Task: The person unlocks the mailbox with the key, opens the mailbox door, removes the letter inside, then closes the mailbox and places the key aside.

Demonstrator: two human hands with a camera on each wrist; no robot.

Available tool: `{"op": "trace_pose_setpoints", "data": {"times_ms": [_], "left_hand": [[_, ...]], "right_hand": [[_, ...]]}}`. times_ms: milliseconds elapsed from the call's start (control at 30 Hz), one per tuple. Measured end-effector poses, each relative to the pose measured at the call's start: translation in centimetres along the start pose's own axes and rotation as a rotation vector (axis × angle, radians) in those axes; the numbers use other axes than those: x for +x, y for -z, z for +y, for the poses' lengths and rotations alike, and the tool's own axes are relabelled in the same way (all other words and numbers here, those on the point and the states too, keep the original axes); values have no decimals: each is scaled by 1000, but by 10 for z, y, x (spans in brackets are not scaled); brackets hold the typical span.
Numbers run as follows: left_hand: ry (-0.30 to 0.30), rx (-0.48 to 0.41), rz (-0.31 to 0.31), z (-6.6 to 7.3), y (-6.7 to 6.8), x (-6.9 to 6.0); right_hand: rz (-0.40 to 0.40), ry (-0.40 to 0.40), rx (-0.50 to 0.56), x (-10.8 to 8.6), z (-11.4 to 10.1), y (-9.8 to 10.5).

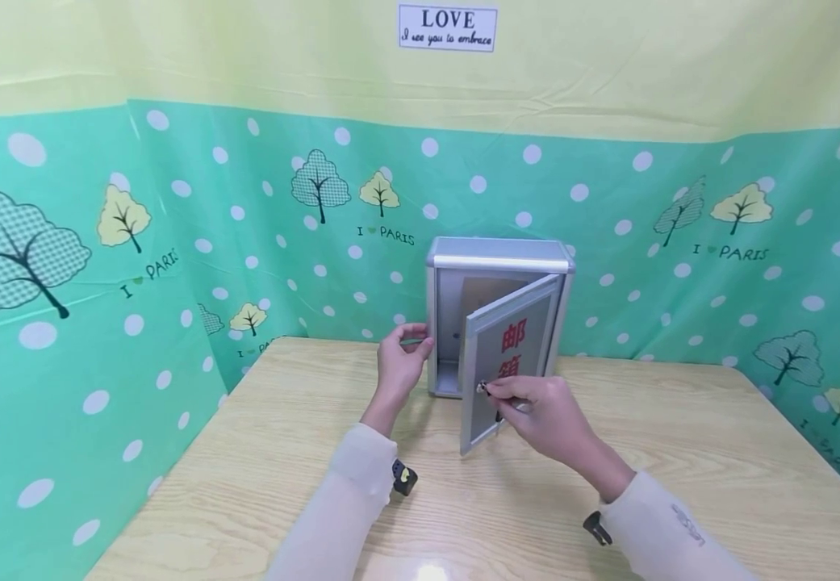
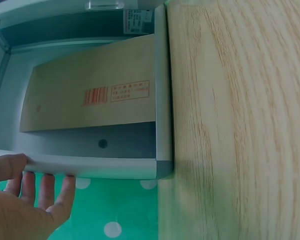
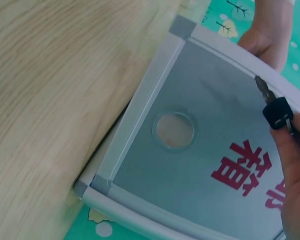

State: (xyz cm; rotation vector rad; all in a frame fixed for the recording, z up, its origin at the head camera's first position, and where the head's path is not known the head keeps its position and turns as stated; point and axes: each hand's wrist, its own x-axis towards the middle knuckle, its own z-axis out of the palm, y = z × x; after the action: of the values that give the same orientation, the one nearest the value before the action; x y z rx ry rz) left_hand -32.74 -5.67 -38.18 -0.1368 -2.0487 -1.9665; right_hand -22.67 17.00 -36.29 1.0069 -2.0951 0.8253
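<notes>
A grey metal mailbox (image 1: pixel 499 252) stands upright on the table against the cloth backdrop. Its door (image 1: pixel 528 323), bearing red Chinese characters, swings out toward me from the right side. My left hand (image 1: pixel 401 363) holds the box's left side edge, thumb at the front rim and fingers along the outer wall. With thumb and fingertips, my right hand (image 1: pixel 546 411) pinches a key at the lock (image 1: pixel 482 388) on the door's free edge. A black-headed key (image 3: pixel 277 113) shows by those fingers in the right wrist view. Inside the box leans a brown kraft envelope (image 2: pixel 90 85) with red print.
The wood-grain table (image 1: pixel 303 387) extends to both sides of the box and in front of it. A green and yellow cloth (image 1: pixel 245 202) with trees and dots hangs behind and at the sides. The door has a round clear window (image 3: pixel 175 131).
</notes>
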Motion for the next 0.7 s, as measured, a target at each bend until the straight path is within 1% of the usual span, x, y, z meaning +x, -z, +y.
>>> {"op": "trace_pose_setpoints", "data": {"times_ms": [133, 467, 700], "left_hand": [[0, -2, 2, 0, 0, 0], [-6, 5, 1, 0, 0, 1], [-6, 6, 1, -1, 0, 1]], "right_hand": [[-37, -23, 45, -3, 2, 6], [-96, -70, 148, -10, 9, 22], [-115, -53, 174, -16, 16, 31]]}}
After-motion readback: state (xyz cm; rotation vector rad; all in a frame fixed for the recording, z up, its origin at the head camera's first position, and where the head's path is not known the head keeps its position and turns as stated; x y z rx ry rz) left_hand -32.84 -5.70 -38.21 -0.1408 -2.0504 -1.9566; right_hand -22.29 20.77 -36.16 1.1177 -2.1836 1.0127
